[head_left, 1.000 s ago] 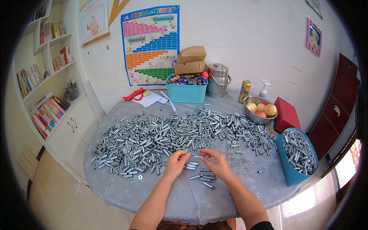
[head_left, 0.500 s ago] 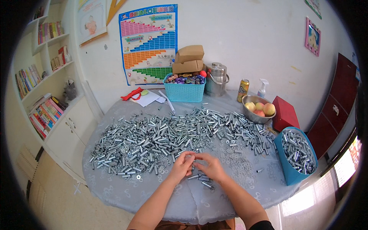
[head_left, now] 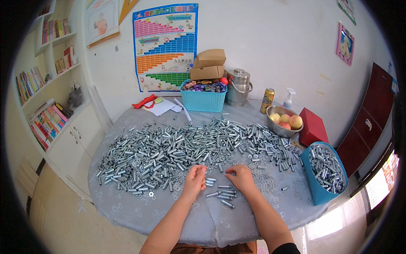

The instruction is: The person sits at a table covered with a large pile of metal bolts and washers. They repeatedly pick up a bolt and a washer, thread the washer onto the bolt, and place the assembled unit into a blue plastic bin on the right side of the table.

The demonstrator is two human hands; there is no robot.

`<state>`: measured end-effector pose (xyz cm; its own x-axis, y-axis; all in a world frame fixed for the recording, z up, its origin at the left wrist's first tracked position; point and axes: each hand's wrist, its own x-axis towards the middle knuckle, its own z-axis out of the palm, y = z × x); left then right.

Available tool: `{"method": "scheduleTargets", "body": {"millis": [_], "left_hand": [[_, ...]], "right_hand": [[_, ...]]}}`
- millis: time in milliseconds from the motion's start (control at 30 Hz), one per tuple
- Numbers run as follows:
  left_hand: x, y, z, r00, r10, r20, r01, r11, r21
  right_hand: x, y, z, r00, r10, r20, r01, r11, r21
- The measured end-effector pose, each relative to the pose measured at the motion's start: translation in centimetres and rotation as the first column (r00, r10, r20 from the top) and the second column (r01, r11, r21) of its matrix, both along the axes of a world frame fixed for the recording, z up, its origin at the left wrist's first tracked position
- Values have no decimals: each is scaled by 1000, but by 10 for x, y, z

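Observation:
My left hand (head_left: pixel 195 182) is curled closed at the middle of the table, with several short metal sleeves (head_left: pixel 210 182) jutting from its palm side. Across a small gap, my right hand (head_left: pixel 242 178) has thumb and fingertips pinched together low over the flat washers (head_left: pixel 260 180); whatever is in the pinch is too small to make out. Between my forearms lies a little group of metal sleeves (head_left: pixel 227 194), some apparently with bolts in them. Beyond both hands spreads a wide heap of loose metal sleeves (head_left: pixel 169 148).
At the right edge stands a blue bin (head_left: pixel 313 180) full of metal sleeves. Behind the heap are a steel bowl of fruit (head_left: pixel 282 129), a red box (head_left: pixel 313 127), a drink can (head_left: pixel 267 100), a spray bottle (head_left: pixel 289 98), a metal pot (head_left: pixel 239 86) and a turquoise basket (head_left: pixel 203 101).
My hands were together over the small group and have drawn apart, left hand to the left, right hand to the right. The small group now shows more fully.

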<state>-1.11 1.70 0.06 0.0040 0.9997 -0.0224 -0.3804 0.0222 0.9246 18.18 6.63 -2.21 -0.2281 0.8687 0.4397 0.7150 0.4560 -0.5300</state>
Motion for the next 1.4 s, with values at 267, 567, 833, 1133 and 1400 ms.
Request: {"method": "scheduleTargets", "body": {"millis": [267,567,833,1133,1400], "left_hand": [[2,-3,-5,999,-49,-7,49,997,-68],[3,-6,-2,974,-182,138,198,973,-118],[4,-4,-5,988,-112,108,125,984,-127],[4,-1,-7,991,-45,-123,44,999,-13],[-1,0,-10,996,17,84,-9,996,-93]], "right_hand": [[-11,-10,21,914,-47,-402,-131,906,-404],[-23,-16,15,596,60,-801,-559,746,-360],[-38,-34,24,873,163,-459,-264,950,-165],[-27,-27,26,775,83,-627,-316,910,-269],[25,2,25,971,-151,-185,125,981,-146]]}}
